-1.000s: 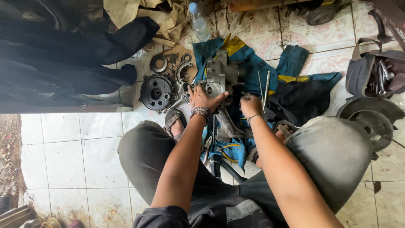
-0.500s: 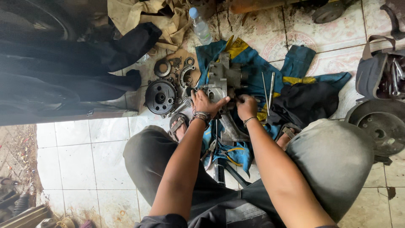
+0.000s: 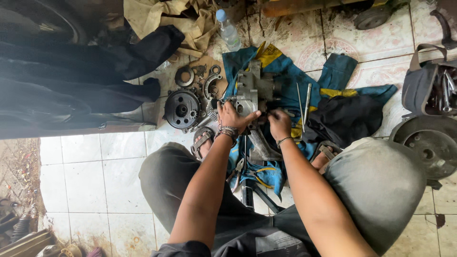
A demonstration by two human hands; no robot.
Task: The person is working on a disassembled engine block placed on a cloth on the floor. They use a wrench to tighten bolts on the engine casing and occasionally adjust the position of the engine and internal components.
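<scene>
Person squatting on a tiled floor (image 3: 85, 176), working over a grey metal engine casing (image 3: 254, 90) that is sitting upper centre of the frame on a blue and yellow cloth (image 3: 333, 76). Left hand (image 3: 233, 116) is curling around the casing's lower left edge, fingers wrapped and gripping it. Right hand (image 3: 280, 123) is resting just right of it, fingers bunched at the casing's lower right side; whether it is pinching a small part cannot be told, the fingertips being hidden. Risks as judged: the casing is lying on soft, rumpled cloth, so it may be rocking or tipping under pressure and trapping a finger. Loose small rings and gears (image 3: 204, 81) are lying just left of it beside a dark round clutch-like disc (image 3: 182, 109); a knock could be scattering them across the tiles. Two thin metal rods (image 3: 303, 102) right of the hands could be rolling off the cloth. A plastic bottle (image 3: 228, 31) standing above the casing could be toppling.
</scene>
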